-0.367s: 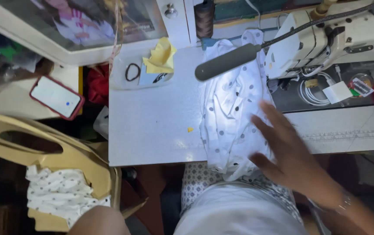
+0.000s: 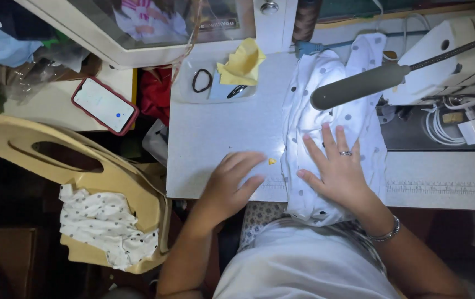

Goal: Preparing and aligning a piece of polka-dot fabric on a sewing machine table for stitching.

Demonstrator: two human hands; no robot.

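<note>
Two hands lie flat, grip wide, holding nothing: right hand [image 2: 339, 174] on the crumpled white grey-dotted cloth [image 2: 331, 111] at 3 o'clock on the pale speckled table [image 2: 215, 138]; left hand [image 2: 234, 180] beside it. At 12, a clear shallow tray [image 2: 185, 94] holds yellow fabric [image 2: 244, 62] and a black ring [image 2: 202, 81].

One camera, worn on the person's head, looked almost straight down over a pale sewing table [image 2: 221, 133] from close above. The table's far edge lay toward the top of the frame and the person's own lap at the bottom. The view took in the sewing machine [image 2: 447, 61] at the upper right and a chair [image 2: 55, 160] at the left
</note>
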